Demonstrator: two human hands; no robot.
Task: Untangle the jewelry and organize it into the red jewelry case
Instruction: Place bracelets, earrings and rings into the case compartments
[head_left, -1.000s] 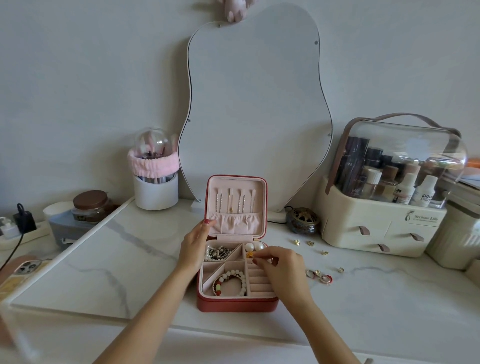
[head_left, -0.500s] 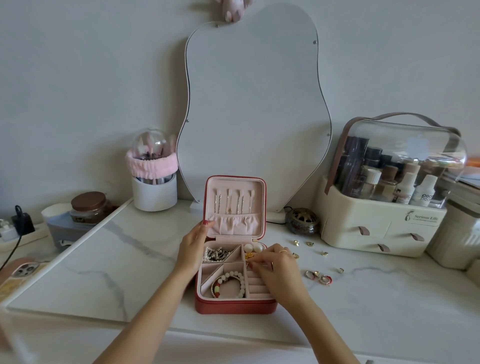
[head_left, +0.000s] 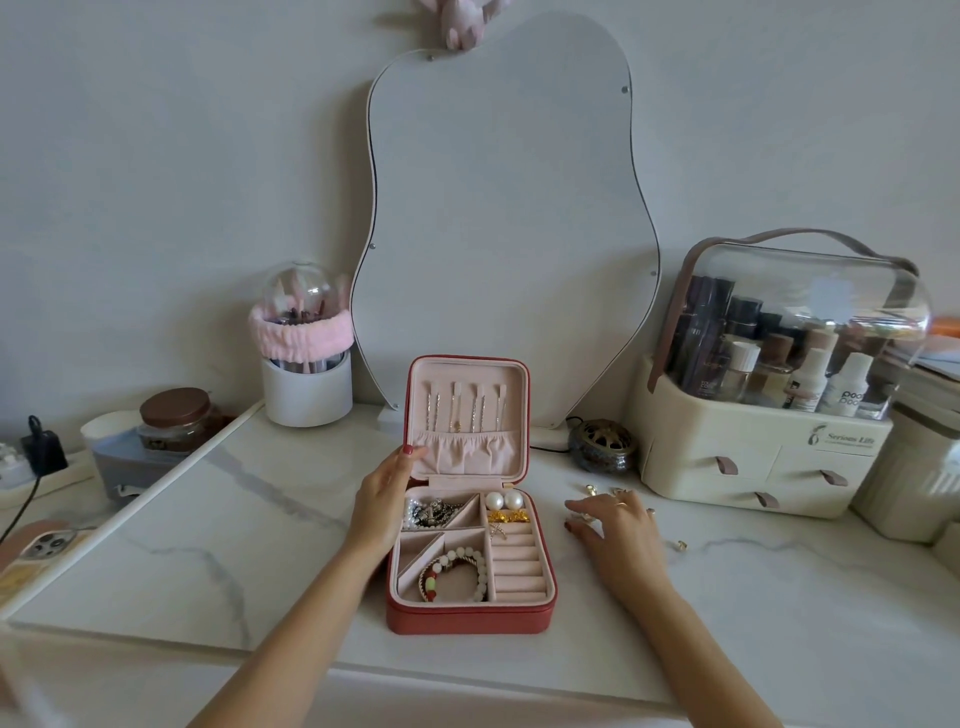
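Jewelry lay sorted in the red jewelry case (head_left: 470, 618), which stood open on the marble tabletop (head_left: 218, 545) with its lid (head_left: 467, 415) upright. Necklaces hung from hooks inside the lid. In the base, a tangle of chain and pearls (head_left: 430, 512) filled the far-left compartment, a beaded bracelet (head_left: 457, 574) the near-left one, and two pearl earrings (head_left: 504, 501) sat above small gold pieces (head_left: 508, 516) at the far right. The left hand (head_left: 384, 493) rested against the case's left side, fingertips touching the lid's edge, gripping nothing. The right hand (head_left: 615, 525) lay palm down on the tabletop just right of the case, fingers spread over small rings (head_left: 602, 491); whether it pinched one could not be told. Another ring (head_left: 681, 544) lay further right.
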